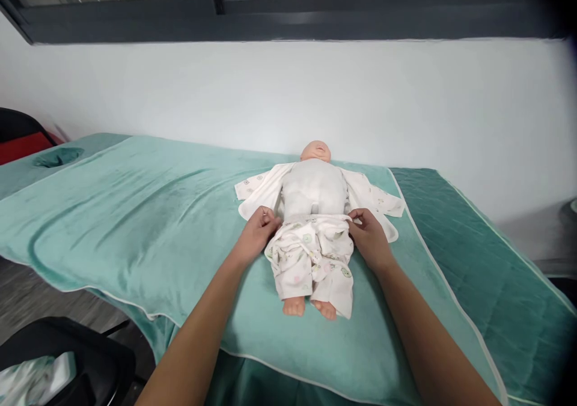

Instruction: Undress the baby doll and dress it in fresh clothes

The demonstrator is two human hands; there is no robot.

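Note:
A baby doll [314, 187] lies on its back on the green blanket [148, 214], head toward the wall and feet toward me. Printed baby pants [311, 250] cover its hips and legs, and its bare feet stick out below. My left hand [261, 232] pinches the waistband at one side of the hips. At the other side my right hand [366, 233] grips the waistband too. Under the doll's back a white baby shirt [265, 193] lies spread open, its patterned sleeves out to both sides. The doll's arms are not visible.
The blanket covers a padded bed [487, 262] that stands against a white wall [270, 99] below a dark window frame [360, 18]. A black chair [85, 358] with folded cloth [40, 379] is at lower left. Another chair [20, 133] stands at far left.

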